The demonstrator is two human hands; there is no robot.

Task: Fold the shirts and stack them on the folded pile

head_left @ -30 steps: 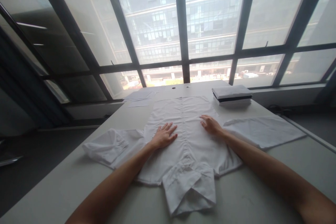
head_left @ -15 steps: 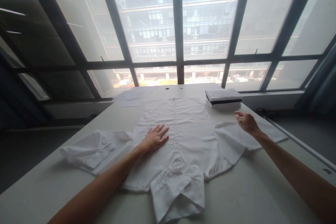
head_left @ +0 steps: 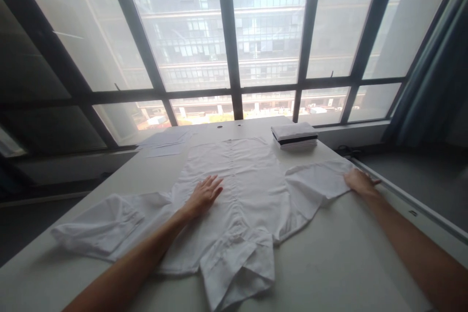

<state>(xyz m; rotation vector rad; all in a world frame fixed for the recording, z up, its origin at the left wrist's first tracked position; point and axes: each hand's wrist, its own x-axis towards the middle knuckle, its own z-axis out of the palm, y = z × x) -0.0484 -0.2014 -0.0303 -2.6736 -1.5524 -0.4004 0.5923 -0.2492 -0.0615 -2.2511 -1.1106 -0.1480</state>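
A white button-up shirt (head_left: 256,180) lies spread on the table, its collar end (head_left: 241,268) toward me and both sleeves stretched sideways. My left hand (head_left: 204,192) rests flat on the shirt's left front beside the button line, fingers extended. Out at the far end of the right sleeve (head_left: 310,183), my right hand (head_left: 360,181) is closed around the cuff, which is mostly hidden by the fingers. The left sleeve (head_left: 109,224) lies crumpled and partly folded over, with my left forearm passing across the cloth near it.
A stack of folded white items with a dark band (head_left: 294,135) sits at the table's back right. Flat white sheets (head_left: 164,142) lie at the back left. The white table (head_left: 329,263) reaches toward tall windows (head_left: 268,24), and a blue curtain (head_left: 431,68) hangs at the right.
My right hand has moved outward and down from above the right sleeve to its cuff end. My left hand stays flat on the shirt. The view has turned slightly right.
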